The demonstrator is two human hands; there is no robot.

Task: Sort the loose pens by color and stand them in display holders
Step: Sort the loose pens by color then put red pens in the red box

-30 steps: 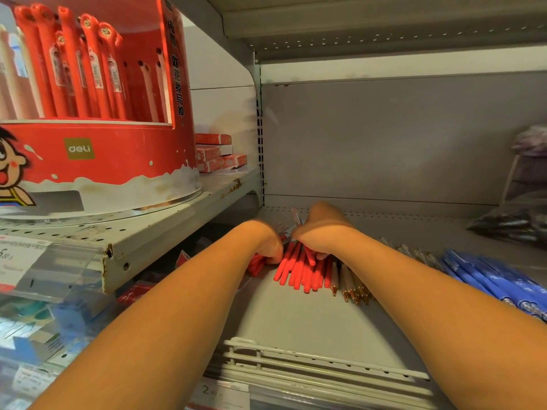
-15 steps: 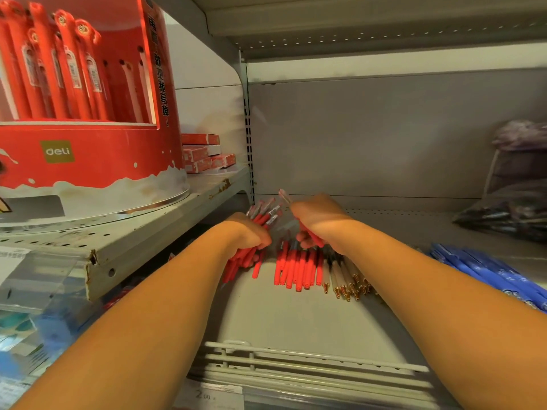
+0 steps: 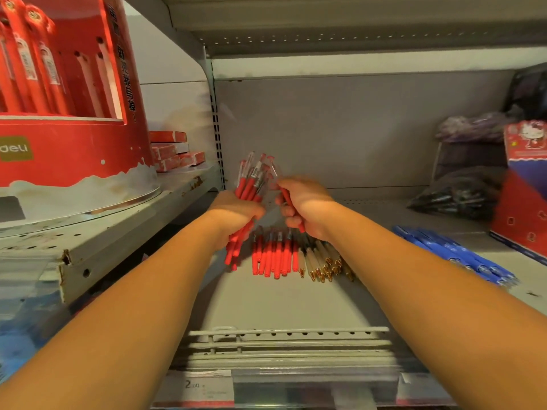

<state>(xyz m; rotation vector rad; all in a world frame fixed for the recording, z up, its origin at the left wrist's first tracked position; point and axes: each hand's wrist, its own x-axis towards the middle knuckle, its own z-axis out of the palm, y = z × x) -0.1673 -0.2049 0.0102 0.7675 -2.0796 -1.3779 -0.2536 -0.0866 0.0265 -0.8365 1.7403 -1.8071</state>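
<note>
Shelf level, centre of frame.

- Left hand (image 3: 236, 213) is closed round a fat bundle of red pens (image 3: 251, 182), clear ends fanned upward and red ends hanging below the fist.
- Right hand (image 3: 307, 205) is curled round at least one more red pen (image 3: 287, 199), held just beside the bundle. The hand is blurred, so the count is unclear.
- Below the hands, a row of red pens (image 3: 275, 255) lies on the shelf (image 3: 281, 303).
- Clear gold-tipped pens (image 3: 322, 263) touch the right edge of that row.
- Blue pens (image 3: 453, 253) lie well apart, at the right.

Risks, as I judge them:
- The bundle is splayed rather than squared up. Pushing another pen in could make the outer ones slip out and scatter over the sorted rows.
- The gold-tipped pens sit hard against the reds, so a quick scoop may pick up the wrong colour.
- The holder stands on a higher ledge, so a full fist could knock its rim on the way in.

Containers:
- Red round display holder (image 3: 74, 149), upper left: red pens (image 3: 26, 63) stand in it, and several holes look vacant.
- Dark plastic bag (image 3: 455, 196), right of centre: seems to hold dark pens, though they are not clear.
- Red carton (image 3: 524, 202), right edge: contents hidden.
</note>
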